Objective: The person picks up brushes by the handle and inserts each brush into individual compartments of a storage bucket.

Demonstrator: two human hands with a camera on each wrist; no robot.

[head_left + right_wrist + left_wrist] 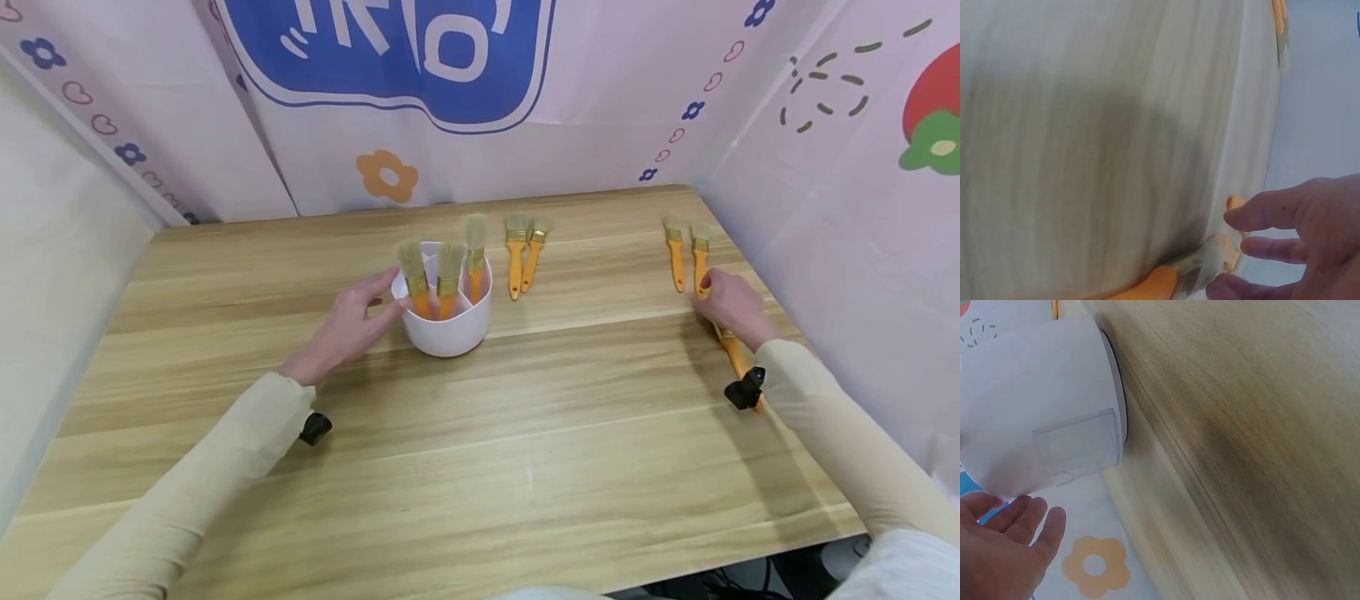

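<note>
My left hand (348,321) rests at the left side of a white divided cup (442,337), its thumb and fingers spread against the wall. In the left wrist view the fingertips touch the cup (1035,381). Several paintbrushes (447,271) stand in the cup, bristles up. My right hand (731,307) is over the handle end of a paintbrush (701,246) lying at the right; in the right wrist view thumb and fingers are apart. Below that hand lies another paintbrush (731,350), partly covered by hand and wrist. Beside them is a third paintbrush (677,258).
Two paintbrushes (515,258) lie side by side just right of the cup. The wooden table (450,467) meets printed walls at the back and right. Dark cables (738,579) show below the table's front edge.
</note>
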